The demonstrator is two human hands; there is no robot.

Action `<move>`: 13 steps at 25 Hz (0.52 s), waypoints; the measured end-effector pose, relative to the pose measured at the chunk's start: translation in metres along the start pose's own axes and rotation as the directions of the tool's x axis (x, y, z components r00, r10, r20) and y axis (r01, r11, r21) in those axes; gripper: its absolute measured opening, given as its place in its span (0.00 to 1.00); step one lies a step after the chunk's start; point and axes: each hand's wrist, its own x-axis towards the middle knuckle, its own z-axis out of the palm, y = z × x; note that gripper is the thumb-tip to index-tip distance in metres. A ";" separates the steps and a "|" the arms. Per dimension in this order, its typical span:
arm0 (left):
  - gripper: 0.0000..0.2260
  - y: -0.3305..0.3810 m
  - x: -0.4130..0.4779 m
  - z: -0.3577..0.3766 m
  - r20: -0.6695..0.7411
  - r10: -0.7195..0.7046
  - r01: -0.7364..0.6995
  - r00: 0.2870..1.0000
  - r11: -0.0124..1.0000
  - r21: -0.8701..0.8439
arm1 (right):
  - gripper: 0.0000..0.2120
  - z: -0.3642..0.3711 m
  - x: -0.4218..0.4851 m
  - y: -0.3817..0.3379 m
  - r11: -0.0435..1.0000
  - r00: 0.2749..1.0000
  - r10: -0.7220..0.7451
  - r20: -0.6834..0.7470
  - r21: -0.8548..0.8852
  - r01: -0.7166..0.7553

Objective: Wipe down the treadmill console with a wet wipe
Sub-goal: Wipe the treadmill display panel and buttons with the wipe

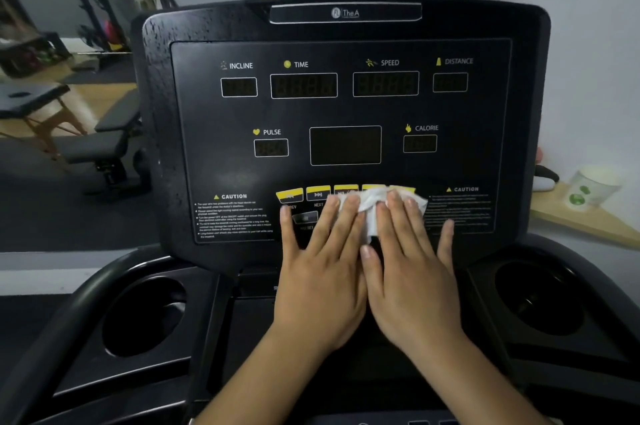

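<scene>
Pressing side by side on the lower middle of the black treadmill console [464,161], the person's two bare hands hold a crumpled white wet wipe [370,206] flat against the panel. The left hand [320,272] lies with its fingers [327,223] straight and spread, the inner ones resting on the wipe's left part while the little finger lies off it on the bare panel. The right hand [412,272] lies just beside it, touching it along the inner edge, its fingers [394,216] likewise straight and fanned — three on the wipe, the little finger apart on the fine print under the right CAUTION label [462,189]. Neither hand curls round the cloth; both simply press it down. The wipe covers the right end of the row of yellow rectangular buttons [290,195], with the two leftmost buttons in plain sight. Above, the dark display windows [303,85] marked INCLINE, TIME, SPEED, DISTANCE, PULSE and CALORIE are unlit. A round black cup holder [145,317] sits on each side below the console. To the right, a white paper cup with green print [588,189] stands on a pale wooden desk [585,227]; to the left, a black padded bench [104,144] stands on the floor
</scene>
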 end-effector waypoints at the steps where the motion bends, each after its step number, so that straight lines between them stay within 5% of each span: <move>1: 0.24 -0.001 -0.008 0.002 0.008 -0.004 0.004 1.000 1.000 -0.004 | 0.29 0.004 -0.008 -0.004 1.000 1.000 -0.004 0.010 -0.005 0.004; 13: 0.24 -0.037 -0.019 -0.003 -0.028 -0.050 0.052 0.998 0.996 0.068 | 0.29 0.018 0.000 -0.044 0.999 0.999 -0.050 0.001 0.015 0.050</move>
